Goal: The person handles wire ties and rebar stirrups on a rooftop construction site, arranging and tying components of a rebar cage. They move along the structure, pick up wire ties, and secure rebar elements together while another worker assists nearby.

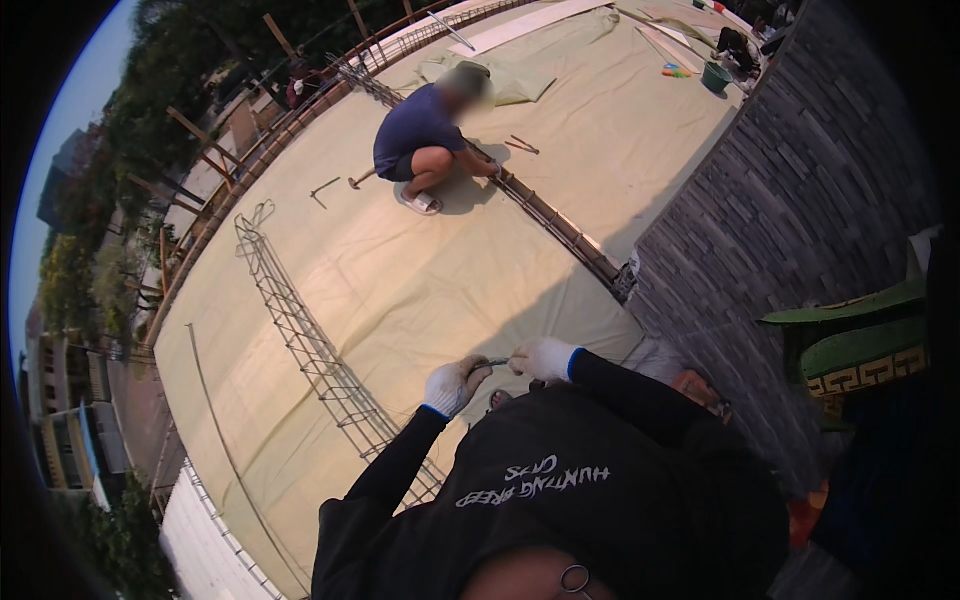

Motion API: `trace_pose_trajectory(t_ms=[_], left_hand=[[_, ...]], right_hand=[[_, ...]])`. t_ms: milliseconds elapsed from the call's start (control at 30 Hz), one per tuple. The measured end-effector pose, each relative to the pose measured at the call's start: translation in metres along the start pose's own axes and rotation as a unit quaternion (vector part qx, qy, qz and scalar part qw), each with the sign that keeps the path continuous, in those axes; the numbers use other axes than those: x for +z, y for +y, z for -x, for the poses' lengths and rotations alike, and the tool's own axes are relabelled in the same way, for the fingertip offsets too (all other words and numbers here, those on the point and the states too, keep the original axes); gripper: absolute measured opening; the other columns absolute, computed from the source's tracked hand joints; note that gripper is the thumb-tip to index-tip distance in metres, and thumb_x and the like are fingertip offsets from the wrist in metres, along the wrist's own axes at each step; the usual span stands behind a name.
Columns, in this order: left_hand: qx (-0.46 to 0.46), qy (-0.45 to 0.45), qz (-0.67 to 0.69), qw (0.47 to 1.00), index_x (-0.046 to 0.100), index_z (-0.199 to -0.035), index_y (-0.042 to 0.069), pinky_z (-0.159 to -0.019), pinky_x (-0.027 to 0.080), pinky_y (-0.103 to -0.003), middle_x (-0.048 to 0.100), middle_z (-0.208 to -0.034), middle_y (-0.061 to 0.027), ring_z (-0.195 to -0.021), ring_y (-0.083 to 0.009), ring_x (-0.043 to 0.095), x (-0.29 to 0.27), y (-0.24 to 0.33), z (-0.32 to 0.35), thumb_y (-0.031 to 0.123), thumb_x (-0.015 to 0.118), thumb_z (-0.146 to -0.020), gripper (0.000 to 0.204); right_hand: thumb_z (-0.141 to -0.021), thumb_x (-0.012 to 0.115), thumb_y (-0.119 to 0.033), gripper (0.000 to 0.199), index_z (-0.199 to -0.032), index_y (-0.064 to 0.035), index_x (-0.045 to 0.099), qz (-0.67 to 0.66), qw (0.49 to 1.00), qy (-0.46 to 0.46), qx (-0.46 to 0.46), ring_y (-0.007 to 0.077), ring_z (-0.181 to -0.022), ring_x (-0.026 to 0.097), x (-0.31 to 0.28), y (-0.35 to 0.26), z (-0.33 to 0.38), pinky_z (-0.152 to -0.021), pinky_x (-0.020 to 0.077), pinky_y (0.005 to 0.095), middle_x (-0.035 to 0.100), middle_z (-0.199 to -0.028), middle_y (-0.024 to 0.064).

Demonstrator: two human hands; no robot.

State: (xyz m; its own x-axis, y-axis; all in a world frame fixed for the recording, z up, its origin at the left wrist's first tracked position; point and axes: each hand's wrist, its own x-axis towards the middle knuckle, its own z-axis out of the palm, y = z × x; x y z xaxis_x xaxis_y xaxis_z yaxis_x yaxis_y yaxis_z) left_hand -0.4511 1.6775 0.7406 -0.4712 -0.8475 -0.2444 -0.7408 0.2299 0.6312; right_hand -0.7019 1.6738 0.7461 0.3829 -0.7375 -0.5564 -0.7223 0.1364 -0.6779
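In front of my chest, my left hand [453, 387] and my right hand [545, 359] wear white knit gloves with blue cuffs. Both pinch a short, thin grey wire [497, 362], one hand at each end; my fingers hide its tips. Below and left of my hands, a long cage of tied rebar [310, 360] lies on the pale yellow sheeting [440, 300]. Further off, a squatting person [422, 135] in a dark blue shirt has their hands on a second rebar cage [560, 228] set in a slot.
A hammer [361, 179] and red-handled pliers or cutters [523, 146] lie near the squatting person. One loose bar [222, 430] rests at the left. To the right rises a grey stone-patterned wall [780, 190], with a green ornate roof edge [860, 335]. A dark green bucket [715, 78] stands far right.
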Motion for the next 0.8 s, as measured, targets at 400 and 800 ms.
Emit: trace_pose_trajectory(t_ms=[400, 800], left_hand=[[0.015, -0.185, 0.191, 0.964, 0.072, -0.112, 0.000, -0.085, 0.054, -0.041, 0.075, -0.097, -0.0149, -0.095, -0.0261, 0.070, 0.013, -0.023, 0.002, 0.038, 0.070, -0.096, 0.042], [0.014, -0.271, 0.323, 0.907, 0.069, -0.113, 0.001, -0.072, 0.058, -0.033, 0.071, -0.088, -0.0065, -0.079, -0.0158, 0.069, 0.053, -0.054, -0.011, 0.045, 0.068, -0.100, 0.046]], right_hand=[[-0.093, 0.071, -0.028, 0.017, -0.094, -0.0106, 0.071, 0.118, 0.923, 0.336, -0.147, 0.0391, -0.081, 0.070, 0.054, 0.031, 0.069, -0.070, 0.0551, 0.0503, 0.071, -0.084, 0.0148], [-0.085, 0.076, -0.020, 0.013, -0.093, -0.0104, 0.075, 0.080, 0.878, 0.453, -0.132, 0.0380, -0.073, 0.069, 0.056, 0.066, 0.102, -0.065, 0.0545, 0.0477, 0.070, -0.080, 0.0147]])
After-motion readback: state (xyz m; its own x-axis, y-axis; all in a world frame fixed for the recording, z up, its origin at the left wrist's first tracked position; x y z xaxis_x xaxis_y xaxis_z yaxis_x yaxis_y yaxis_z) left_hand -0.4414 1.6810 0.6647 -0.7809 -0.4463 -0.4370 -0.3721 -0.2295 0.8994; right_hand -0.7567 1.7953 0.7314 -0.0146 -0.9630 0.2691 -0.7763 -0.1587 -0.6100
